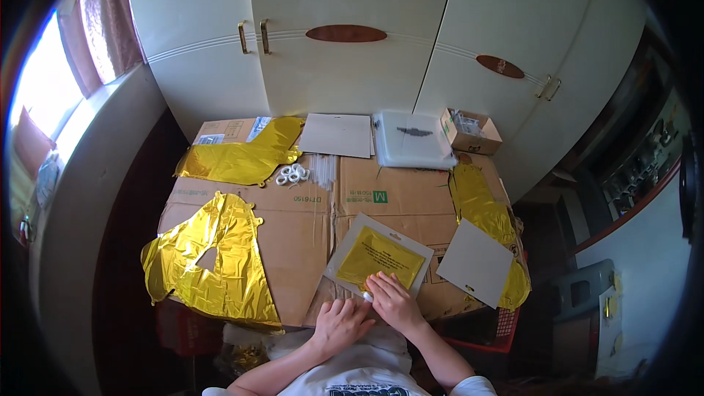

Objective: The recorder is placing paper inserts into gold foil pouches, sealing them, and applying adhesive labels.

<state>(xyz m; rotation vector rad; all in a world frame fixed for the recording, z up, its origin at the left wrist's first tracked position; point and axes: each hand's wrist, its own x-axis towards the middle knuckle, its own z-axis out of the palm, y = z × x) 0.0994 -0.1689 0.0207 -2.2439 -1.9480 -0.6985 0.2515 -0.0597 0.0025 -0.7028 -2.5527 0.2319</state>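
A clear flat plastic bag [424,273] lies tilted at the table's near edge, with a hang hole in its upper edge. Inside it shows a folded gold foil balloon [378,249] with dark print on its front. My right hand [394,303] rests over the bag's lower part, its fingertips closed about a small white piece [367,296] that looks like a ribbon roll. Close beside it, at the bag's lower edge, my left hand [341,325] is closed with curled fingers; what they grip is hidden.
Unfolded gold foil balloons [238,279] lie left and right on the cardboard-covered table [297,249]. Further back are white ribbon rolls [292,174], clear straws [323,170], grey cards [337,136], stacked plastic bags [414,148] and a small box [477,141]. Another grey card [475,262] lies at right.
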